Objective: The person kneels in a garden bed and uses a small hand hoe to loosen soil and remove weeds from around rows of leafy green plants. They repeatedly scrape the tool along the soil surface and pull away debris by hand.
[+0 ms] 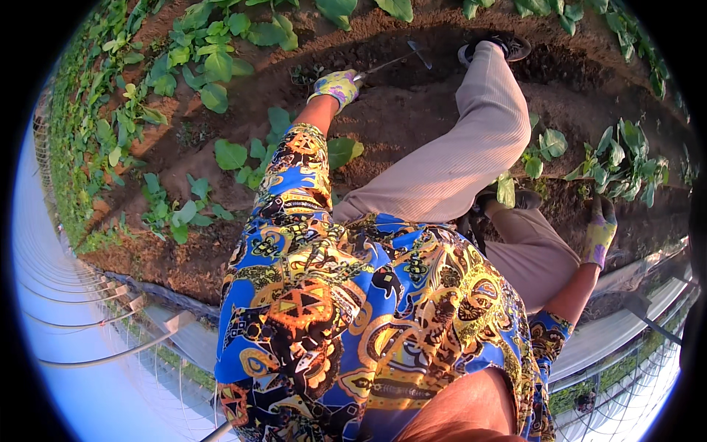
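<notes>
My left hand point(337, 88), in a yellow floral work glove, grips a small hand hoe. The hoe's thin metal shaft point(386, 65) reaches to the right, and its narrow blade point(421, 54) is at the dark soil of a furrow. On the right, my right hand point(599, 237) wears a matching glove with dark fingers. Those fingers extend beside my bent leg, below a broad-leaved plant point(629, 160), and I see nothing held in them. Whether the fingertips touch the soil is unclear.
Several leafy seedlings point(185, 212) grow in the brown soil around me. Denser green rows point(215, 61) spread at upper left. My shoe point(508, 47) stands in the furrow. Behind me run a plastic-sheet edge point(182, 309) and curved greenhouse hoops point(105, 362).
</notes>
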The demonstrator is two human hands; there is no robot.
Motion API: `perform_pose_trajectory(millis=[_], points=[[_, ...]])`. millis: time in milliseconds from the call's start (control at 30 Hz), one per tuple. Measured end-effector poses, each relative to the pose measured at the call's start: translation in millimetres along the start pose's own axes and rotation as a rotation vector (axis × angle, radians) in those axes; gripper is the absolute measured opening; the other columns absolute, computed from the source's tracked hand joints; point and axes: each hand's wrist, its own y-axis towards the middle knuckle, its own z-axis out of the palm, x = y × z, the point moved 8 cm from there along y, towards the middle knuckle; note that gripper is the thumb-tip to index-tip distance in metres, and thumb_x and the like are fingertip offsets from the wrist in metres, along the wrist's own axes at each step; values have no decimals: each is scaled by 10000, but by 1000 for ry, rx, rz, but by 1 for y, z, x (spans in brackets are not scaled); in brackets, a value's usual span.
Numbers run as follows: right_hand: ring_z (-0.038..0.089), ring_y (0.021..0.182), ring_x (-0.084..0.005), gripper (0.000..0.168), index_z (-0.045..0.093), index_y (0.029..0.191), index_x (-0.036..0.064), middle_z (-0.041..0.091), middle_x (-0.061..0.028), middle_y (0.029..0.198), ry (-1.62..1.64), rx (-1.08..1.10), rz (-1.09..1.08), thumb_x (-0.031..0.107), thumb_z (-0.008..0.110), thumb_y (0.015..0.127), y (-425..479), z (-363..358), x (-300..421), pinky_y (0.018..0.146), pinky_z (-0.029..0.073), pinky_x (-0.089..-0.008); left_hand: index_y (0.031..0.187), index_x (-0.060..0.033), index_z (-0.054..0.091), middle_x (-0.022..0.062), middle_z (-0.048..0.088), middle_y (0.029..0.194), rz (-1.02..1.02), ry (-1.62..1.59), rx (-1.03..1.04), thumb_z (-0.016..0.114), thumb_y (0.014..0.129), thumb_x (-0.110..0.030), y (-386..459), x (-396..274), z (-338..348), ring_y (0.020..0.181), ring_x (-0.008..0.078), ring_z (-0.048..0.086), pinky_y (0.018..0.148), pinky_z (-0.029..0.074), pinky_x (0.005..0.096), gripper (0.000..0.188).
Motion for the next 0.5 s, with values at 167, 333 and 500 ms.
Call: perform_pose_trajectory(millis=[167,333,500], points=[[562,811,-121,317,592,1099,21,643,-69,913,-35,41,105,254,559,887,-9,10,21,724,443,-258,1150,-161,557,100,597,1125,-173,67,36,440,891,-386,-23,106,8,1066,299,548,881,431,418,362],[561,851,-141,322,593,1105,19,642,-76,937,-104,9,59,251,550,887,-5,5,18,779,433,-274,1112,-173,560,91,618,1077,-300,292,8,462,886,-354,-72,167,-25,1022,285,582,816,468,421,306],[564,860,-146,323,596,1096,18,643,-77,937,-140,-3,26,258,553,884,3,0,12,790,430,-276,1094,-164,561,114,634,1024,-313,243,-111,473,878,-348,-104,154,-40,950,307,605,787,472,428,297]])
